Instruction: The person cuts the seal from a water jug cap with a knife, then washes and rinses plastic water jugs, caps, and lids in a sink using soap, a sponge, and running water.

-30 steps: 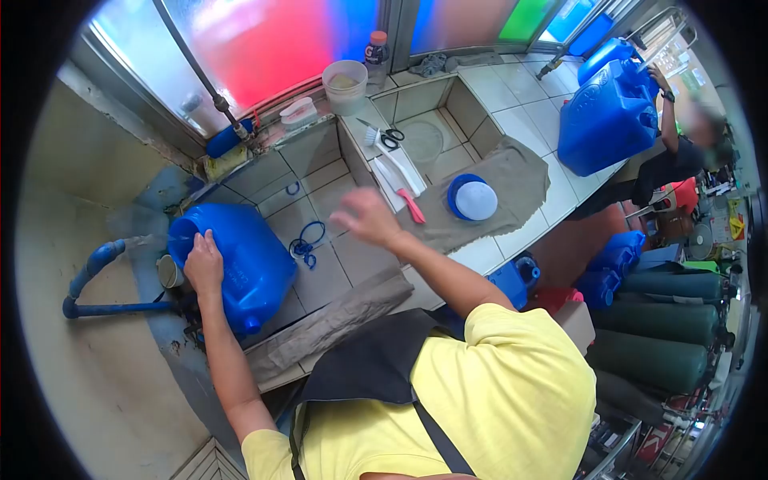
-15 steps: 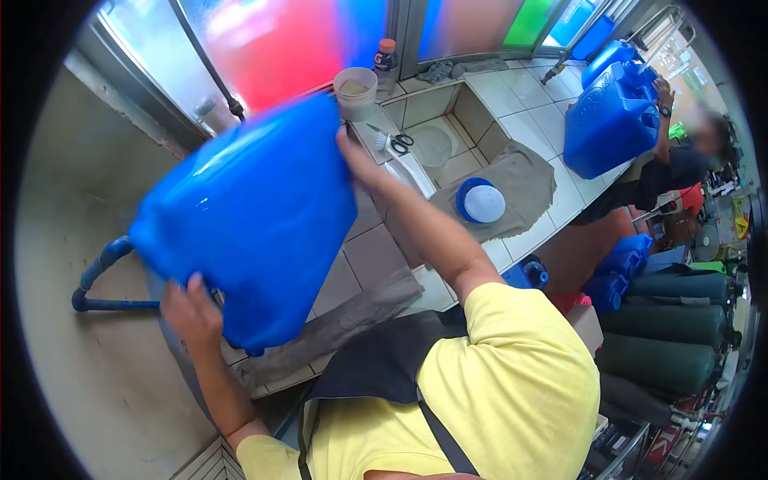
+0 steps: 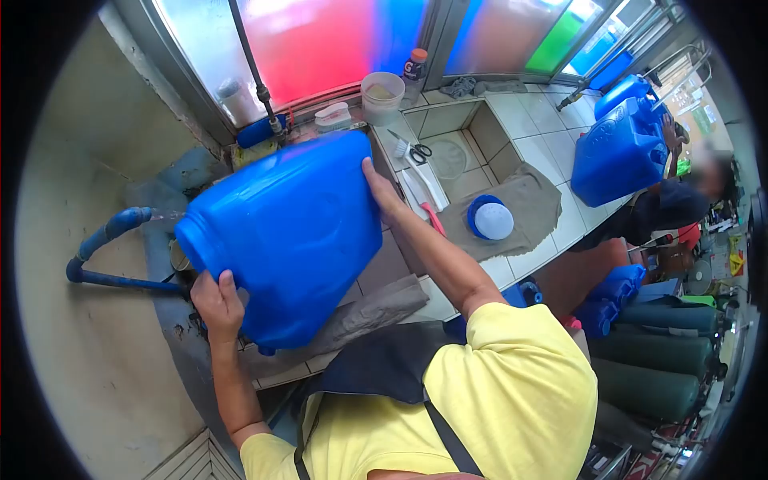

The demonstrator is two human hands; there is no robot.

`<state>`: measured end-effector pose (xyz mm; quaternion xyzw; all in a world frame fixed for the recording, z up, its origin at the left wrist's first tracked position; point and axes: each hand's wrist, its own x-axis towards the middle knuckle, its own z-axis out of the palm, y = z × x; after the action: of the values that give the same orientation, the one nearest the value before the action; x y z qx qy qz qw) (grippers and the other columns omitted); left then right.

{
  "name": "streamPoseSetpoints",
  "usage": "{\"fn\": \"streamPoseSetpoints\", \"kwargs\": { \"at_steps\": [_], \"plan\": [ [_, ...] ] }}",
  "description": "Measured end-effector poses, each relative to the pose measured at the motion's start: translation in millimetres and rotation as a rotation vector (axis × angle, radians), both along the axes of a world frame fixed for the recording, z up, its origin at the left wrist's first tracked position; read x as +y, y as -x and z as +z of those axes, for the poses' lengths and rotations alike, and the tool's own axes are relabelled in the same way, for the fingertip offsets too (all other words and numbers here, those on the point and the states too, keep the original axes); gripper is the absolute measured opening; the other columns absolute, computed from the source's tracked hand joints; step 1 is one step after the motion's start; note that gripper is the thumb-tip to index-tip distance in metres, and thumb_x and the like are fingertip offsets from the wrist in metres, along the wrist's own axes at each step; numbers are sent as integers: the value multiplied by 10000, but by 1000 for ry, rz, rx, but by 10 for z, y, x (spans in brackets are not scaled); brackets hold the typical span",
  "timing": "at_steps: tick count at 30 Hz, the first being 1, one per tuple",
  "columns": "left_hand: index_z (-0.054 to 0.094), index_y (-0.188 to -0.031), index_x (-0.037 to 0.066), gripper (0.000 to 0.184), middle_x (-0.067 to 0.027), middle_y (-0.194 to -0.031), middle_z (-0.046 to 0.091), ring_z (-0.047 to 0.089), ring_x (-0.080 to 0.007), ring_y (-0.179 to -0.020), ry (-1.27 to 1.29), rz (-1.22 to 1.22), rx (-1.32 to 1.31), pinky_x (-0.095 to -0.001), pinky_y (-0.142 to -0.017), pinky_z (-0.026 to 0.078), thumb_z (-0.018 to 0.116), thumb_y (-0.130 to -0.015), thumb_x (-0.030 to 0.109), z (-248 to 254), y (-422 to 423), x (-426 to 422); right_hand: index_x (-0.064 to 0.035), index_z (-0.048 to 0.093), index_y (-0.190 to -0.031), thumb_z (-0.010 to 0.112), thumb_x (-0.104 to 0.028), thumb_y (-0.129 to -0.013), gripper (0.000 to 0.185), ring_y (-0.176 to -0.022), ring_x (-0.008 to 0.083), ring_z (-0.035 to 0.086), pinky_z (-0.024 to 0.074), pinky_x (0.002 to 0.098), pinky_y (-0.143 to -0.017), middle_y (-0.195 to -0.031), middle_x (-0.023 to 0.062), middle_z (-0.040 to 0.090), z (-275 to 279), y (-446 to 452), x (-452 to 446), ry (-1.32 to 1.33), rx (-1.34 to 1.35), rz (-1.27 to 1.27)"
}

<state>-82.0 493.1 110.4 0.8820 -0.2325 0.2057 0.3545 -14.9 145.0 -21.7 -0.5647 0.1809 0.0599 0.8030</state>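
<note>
A large blue jug (image 3: 296, 232) is held up over the tiled basin, its wide mouth toward the pipe at the left. My left hand (image 3: 218, 306) grips the jug near its mouth, thumb up. At the far end of the jug my right hand (image 3: 382, 190) is wrapped on its side edge, the fingertips hidden. Water runs from the curved blue pipe (image 3: 108, 232) close to the jug's mouth. Below the jug, a folded grey cloth (image 3: 380, 308) lies on the basin's front ledge.
A second basin (image 3: 450, 160) has a scissors, white brush and pink-handled tool beside it. A blue-rimmed white lid (image 3: 490, 218) rests on a grey cloth. White bucket (image 3: 382, 96) and bottle (image 3: 414, 66) stand behind. At right, a person (image 3: 668, 200) works at another blue jug (image 3: 620, 156).
The jug has been lifted and swung up from the basin. My right hand, free at first, has come onto its far end. My left hand has shifted along the jug's mouth end.
</note>
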Motion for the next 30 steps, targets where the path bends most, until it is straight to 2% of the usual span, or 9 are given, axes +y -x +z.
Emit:
{"fn": "streamPoseSetpoints", "kwargs": {
  "at_steps": [4, 6, 8, 9, 12, 16, 19, 27, 30],
  "plan": [
    [575, -914, -26, 303, -181, -707, 562, 553, -369, -629, 56, -65, -234, -422, -569, 394, 454, -1033, 224, -153, -109, 27, 12, 461, -1426, 499, -789, -850, 987, -1288, 306, 494, 373, 429, -1099, -1407, 203, 509, -226, -156, -28, -13, -169, 2],
    [573, -893, -22, 315, -202, -730, 579, 567, -423, -669, 77, -43, -237, -446, -575, 396, 450, -1032, 232, -472, -250, 122, 35, 341, -1495, 476, -800, -850, 1064, -1378, 327, 413, 300, 442, -1154, -1502, 226, 412, -399, -117, 1, 28, 36, 63],
    [582, -894, -9, 335, -184, -762, 580, 569, -365, -651, 153, 133, 208, -422, -593, 406, 459, -1037, 267, -734, -493, 289, 43, 318, -1502, 477, -821, -829, 1107, -1395, 345, 389, 287, 453, -1159, -1512, 240, 393, -303, -116, 19, 121, 176, 130],
    [586, -893, 3, 367, -107, -811, 614, 567, -244, -699, 240, 145, 298, -388, -638, 414, 481, -1043, 321, -667, -541, 274, 52, 296, -1508, 478, -842, -808, 1150, -1413, 363, 365, 274, 463, -1164, -1521, 253, 374, -205, -106, 45, 203, 324, 195],
    [607, -921, 10, 384, -27, -882, 628, 542, -150, -788, 603, 99, 403, -344, -706, 429, 491, -1046, 354, -1237, -846, 655, 67, 352, -1478, 456, -879, -778, 1181, -1425, 383, 342, 270, 474, -1162, -1525, 266, 362, 131, -151, -23, 387, 322, 336],
    [646, -1178, 11, 424, -50, -1064, 658, 602, -141, -966, 1007, 207, 584, -291, -908, 469, 501, -1041, 385, -1913, -967, 899, 16, 502, -1409, 386, -895, -794, 1106, -1296, 342, 504, 398, 444, -1069, -1421, 222, 514, 898, -271, -156, 688, 161, 487],
    [592, -1287, 20, 444, -74, -1167, 652, 608, -173, -1066, 1342, -359, 1235, -310, -951, 481, 501, -1040, 378, -2488, -832, 963, -60, 584, -1362, 338, -887, -821, 1018, -1244, 315, 540, 408, 440, -1057, -1328, 182, 595, 1436, -330, -220, 788, -131, 518],
    [583, -1291, 18, 436, -79, -1179, 647, 611, -183, -1065, 1744, -564, 1184, -319, -943, 489, 504, -1040, 366, -2488, -469, -104, -53, 618, -1286, 408, -779, -901, 848, -1145, 247, 574, 392, 382, -1064, -1236, 121, 627, 2686, 6, 90, 1047, -435, 379],
    [580, -1293, 18, 433, -81, -1183, 645, 611, -186, -1065, 1796, -624, 1134, -322, -940, 492, 505, -1039, 361, -2383, -556, -397, 12, 637, -1265, 422, -717, -940, 827, -1144, 241, 579, 444, 358, -1005, -1212, 172, 648, 2971, 108, 75, 1040, -544, 432]
  ]
}}
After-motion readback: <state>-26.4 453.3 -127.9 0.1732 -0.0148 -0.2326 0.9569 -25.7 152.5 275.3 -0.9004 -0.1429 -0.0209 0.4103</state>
